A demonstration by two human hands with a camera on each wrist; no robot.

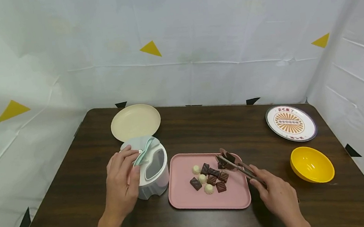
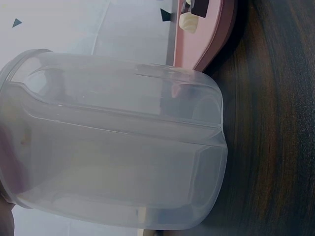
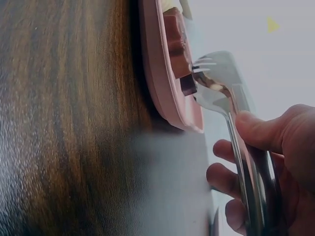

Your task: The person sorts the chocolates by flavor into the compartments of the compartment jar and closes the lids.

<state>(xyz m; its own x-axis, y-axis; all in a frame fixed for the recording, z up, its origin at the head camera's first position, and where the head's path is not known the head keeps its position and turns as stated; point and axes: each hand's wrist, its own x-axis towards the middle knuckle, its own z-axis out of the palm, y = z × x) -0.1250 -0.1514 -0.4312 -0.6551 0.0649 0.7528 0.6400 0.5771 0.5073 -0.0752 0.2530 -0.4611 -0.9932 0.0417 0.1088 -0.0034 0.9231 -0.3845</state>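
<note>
My left hand (image 1: 121, 176) pinches a raised pale teal flap (image 1: 144, 151) on top of a round container with a white lid (image 1: 148, 175). In the left wrist view, the container's ribbed, translucent wall (image 2: 118, 132) fills much of the frame. My right hand (image 1: 277, 192) grips metal serving tongs (image 1: 242, 168); one end has fork tines (image 3: 204, 64). Their tips lie over dark chocolates (image 1: 229, 157) at the right end of a pink tray (image 1: 186, 199). More dark chocolates (image 1: 211, 179) and several cream-coloured swirled pieces (image 1: 209, 189) are grouped mid-tray.
A cream plate (image 1: 135, 121) lies behind the container. At the right stand a yellow bowl (image 1: 312, 165) and, behind it, a white plate with an orange sunburst pattern (image 1: 291, 123). White sheeting (image 1: 192, 26) surrounds the dark wooden table (image 1: 75, 185) on the back and sides.
</note>
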